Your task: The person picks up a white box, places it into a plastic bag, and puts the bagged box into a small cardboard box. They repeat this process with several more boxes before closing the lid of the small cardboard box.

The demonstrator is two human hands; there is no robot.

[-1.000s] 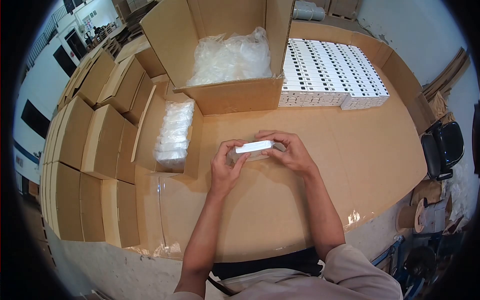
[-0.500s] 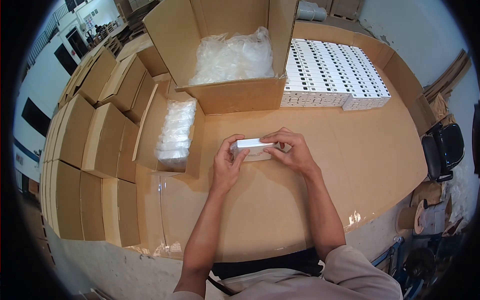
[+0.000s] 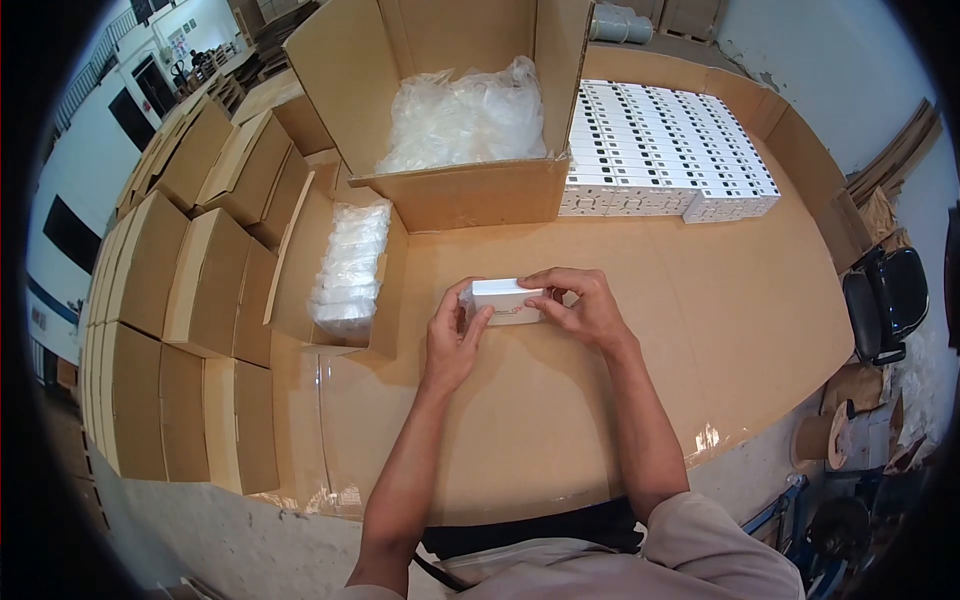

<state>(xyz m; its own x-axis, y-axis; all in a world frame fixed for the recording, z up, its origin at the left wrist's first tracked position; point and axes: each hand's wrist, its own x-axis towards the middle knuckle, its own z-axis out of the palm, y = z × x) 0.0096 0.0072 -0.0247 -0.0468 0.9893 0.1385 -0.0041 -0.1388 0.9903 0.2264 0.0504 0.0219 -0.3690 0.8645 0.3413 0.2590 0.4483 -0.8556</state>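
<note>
A small white box (image 3: 508, 302) is held between both hands above the cardboard-covered table (image 3: 540, 410). My left hand (image 3: 458, 330) grips its left end, with thumb in front and fingers behind, and some clear plastic shows there. My right hand (image 3: 580, 305) pinches the right end, thumb on the front face and fingers at the top edge. To the left, an open carton (image 3: 390, 300) holds a row of plastic-wrapped packs (image 3: 350, 265).
A large open carton (image 3: 470, 195) with crumpled clear plastic (image 3: 465, 115) stands behind the hands. Rows of white boxes (image 3: 670, 145) lie at the back right. Brown cartons (image 3: 215, 280) are stacked at the left. A black chair (image 3: 885, 300) is beyond the right edge.
The white box has tilted slightly, so more of its front face shows. Both hands keep nearly the same place and grip.
</note>
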